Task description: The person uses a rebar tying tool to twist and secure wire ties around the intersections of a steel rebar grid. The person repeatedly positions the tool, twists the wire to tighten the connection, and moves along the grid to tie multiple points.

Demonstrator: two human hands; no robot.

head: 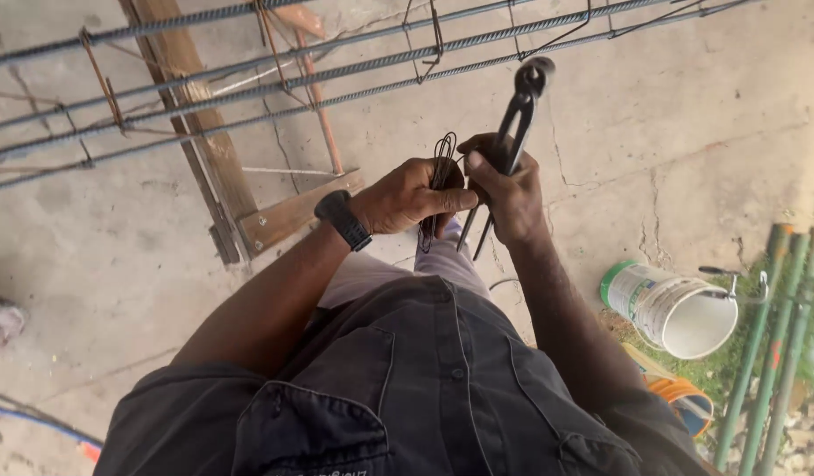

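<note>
My left hand (410, 196) grips a bundle of thin dark tie wires (441, 157) that stick up above the fingers and hang below them. A black watch sits on that wrist. My right hand (507, 189) is closed around the handles of black end-cutting pincers (521, 101), jaws pointing up toward the rebar. The two hands touch in front of my chest. Above them several long ribbed rebar rods (336, 75) run across the view, tied with wire stirrups.
A wooden trestle (209, 132) with a bolted foot stands on the cracked concrete floor under the rebar. A white bucket (676, 308) lies on its side at the right, beside green metal poles (768, 344) and grass. A blue hose runs at lower left.
</note>
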